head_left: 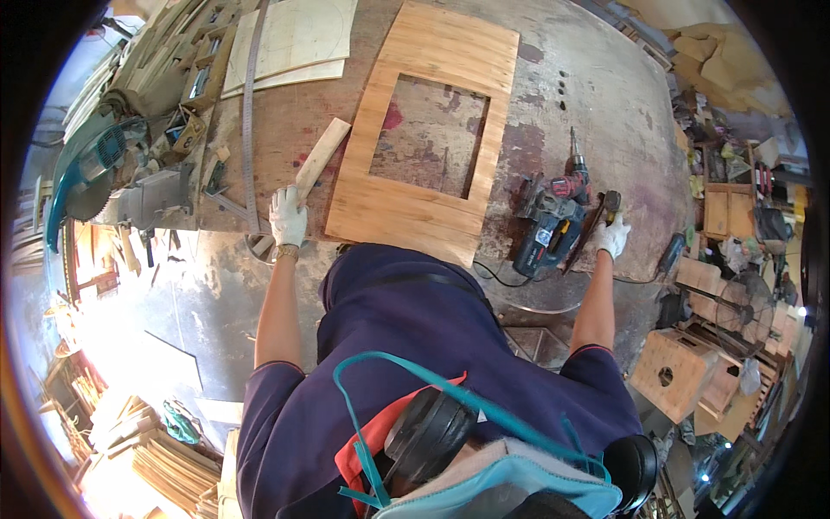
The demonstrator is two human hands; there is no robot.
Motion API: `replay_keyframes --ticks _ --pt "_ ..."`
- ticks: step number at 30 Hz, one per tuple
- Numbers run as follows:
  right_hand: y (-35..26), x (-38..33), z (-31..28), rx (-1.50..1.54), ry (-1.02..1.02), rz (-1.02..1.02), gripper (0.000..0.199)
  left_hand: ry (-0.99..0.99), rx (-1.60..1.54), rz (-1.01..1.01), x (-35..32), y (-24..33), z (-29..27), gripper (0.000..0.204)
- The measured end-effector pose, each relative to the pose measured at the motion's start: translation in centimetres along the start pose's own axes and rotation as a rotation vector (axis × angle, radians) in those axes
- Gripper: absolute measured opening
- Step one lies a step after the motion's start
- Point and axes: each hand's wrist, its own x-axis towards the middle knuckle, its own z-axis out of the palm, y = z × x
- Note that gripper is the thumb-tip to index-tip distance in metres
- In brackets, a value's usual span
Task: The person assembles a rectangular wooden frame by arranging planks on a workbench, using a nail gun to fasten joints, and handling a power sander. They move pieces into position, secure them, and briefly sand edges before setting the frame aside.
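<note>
My left hand (288, 216), in a white glove, is closed around the lower end of a short light wood strip (323, 157) at the table's near edge. To the strip's right lies a flat wooden panel (350, 203) with a rectangular cutout through which the tabletop shows. At the right, my gloved right hand (612, 238) is closed at a small dark tool with a rounded end (612, 202); its exact kind is unclear. Left of that hand lie a blue-black jigsaw (540, 238) and a red-black drill (571, 183) with its bit pointing away.
A long metal ruler (250, 112) lies left of the strip, below pale plywood sheets (290, 39). A teal miter saw (95, 164) stands far left. Several small dark pieces (562, 90) sit on the worn worktable (627, 130). A black cable (501, 278) hangs by the near edge.
</note>
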Motion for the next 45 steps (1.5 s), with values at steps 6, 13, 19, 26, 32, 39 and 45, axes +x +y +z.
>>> replay_keyframes --ticks 6,13,19,26,32,39,45 --pt "0.0 2.4 0.5 0.182 0.098 0.007 0.048 0.08 -0.632 -0.313 -0.8 0.7 -0.3 0.036" --pt "-17.1 -7.8 -6.2 0.894 0.288 -0.268 0.029 0.003 -0.981 -0.12 1.0 9.8 -1.6 0.035" --pt "-28.3 -16.3 -2.2 0.768 -0.031 -0.42 0.05 -0.024 -0.504 0.354 10.3 18.0 -1.7 0.042" --pt "-30.8 -22.6 -2.9 0.734 -0.224 -0.259 0.056 -0.045 -0.458 -0.045 14.6 13.2 2.1 0.047" --pt "-30.9 -25.3 -3.9 0.675 -0.331 -0.199 0.055 -0.388 -0.668 -0.175 15.2 10.3 4.0 0.045" --pt "-33.1 -19.9 -2.9 0.486 -0.161 -0.131 0.064 -0.385 -0.784 -0.249 17.7 9.3 9.2 0.044" --pt "-31.0 -11.9 1.3 0.374 -0.354 0.043 0.085 -0.378 -1.136 -0.442 17.0 14.2 5.3 0.041"
